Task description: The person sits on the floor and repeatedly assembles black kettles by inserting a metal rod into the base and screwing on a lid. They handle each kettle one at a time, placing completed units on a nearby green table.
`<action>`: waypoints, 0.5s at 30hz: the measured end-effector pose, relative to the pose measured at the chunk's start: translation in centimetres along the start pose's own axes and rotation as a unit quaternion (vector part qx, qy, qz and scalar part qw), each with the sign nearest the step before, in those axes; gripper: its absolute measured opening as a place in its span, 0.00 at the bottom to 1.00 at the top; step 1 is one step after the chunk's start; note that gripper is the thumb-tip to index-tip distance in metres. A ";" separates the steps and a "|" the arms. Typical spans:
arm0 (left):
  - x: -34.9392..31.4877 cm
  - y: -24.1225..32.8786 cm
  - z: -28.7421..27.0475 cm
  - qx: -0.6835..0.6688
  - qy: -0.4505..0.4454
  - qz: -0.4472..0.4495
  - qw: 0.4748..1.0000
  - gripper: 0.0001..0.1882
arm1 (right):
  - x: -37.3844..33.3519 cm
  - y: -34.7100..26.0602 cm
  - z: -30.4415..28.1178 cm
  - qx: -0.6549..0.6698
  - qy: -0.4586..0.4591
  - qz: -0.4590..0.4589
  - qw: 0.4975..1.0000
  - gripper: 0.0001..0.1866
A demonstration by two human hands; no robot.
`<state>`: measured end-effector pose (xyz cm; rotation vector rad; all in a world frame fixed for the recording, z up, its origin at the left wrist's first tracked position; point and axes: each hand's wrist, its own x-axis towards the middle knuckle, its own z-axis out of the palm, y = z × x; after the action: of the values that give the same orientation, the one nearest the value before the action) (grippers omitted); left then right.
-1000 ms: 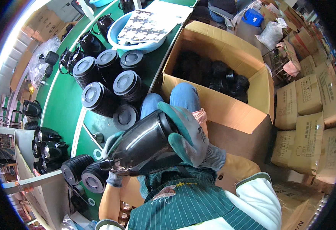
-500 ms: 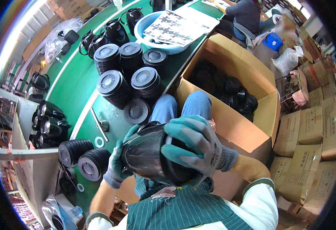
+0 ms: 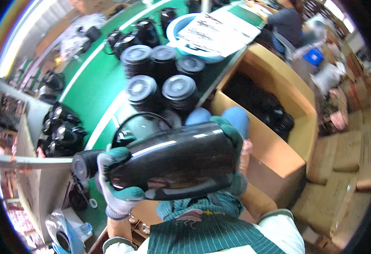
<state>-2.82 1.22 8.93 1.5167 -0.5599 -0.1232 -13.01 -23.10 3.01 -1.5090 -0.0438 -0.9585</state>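
A large glossy black jug [image 3: 181,158], tapered in shape, lies on its side between my two gloved hands above my lap. My left hand [image 3: 117,186], in a grey and green glove, grips its left end with the fingers and thumb spread around it. At the opposite end, my right hand [image 3: 235,139] is wrapped on the jug, partly hidden behind it. A thin black loop [image 3: 141,114] arches up from the jug's far side, perhaps its handle. Beyond it, stacks of round black lids [image 3: 179,86] stand on the green table [image 3: 94,91].
A light blue basin [image 3: 175,27] with a printed sheet [image 3: 219,31] on top sits at the back. To the right is an open cardboard box [image 3: 274,152] holding black parts. More black jugs [image 3: 67,135] crowd the left. A co-worker [image 3: 285,25] sits at the far right.
The jug has turned sideways and come up closer, its long side now facing me. My hands have shifted to its two ends. The view has swung slightly left.
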 end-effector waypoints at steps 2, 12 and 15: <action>0.8 0.5 -1.9 -0.032 -0.003 -0.036 0.999 0.57 | -0.3 0.3 1.8 0.128 -0.015 0.056 0.990 0.42; 23.7 -4.4 -12.9 0.584 0.068 0.137 0.797 0.47 | -1.4 5.4 -0.2 0.082 -0.077 0.286 0.952 0.43; 33.4 -14.0 -16.6 0.590 0.053 0.162 0.789 0.48 | -3.2 7.1 -1.4 0.060 -0.065 0.302 0.949 0.38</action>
<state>36.85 1.31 5.21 2.5744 -0.8629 0.7174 -11.91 -24.27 -4.76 -1.3506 0.2497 -0.3562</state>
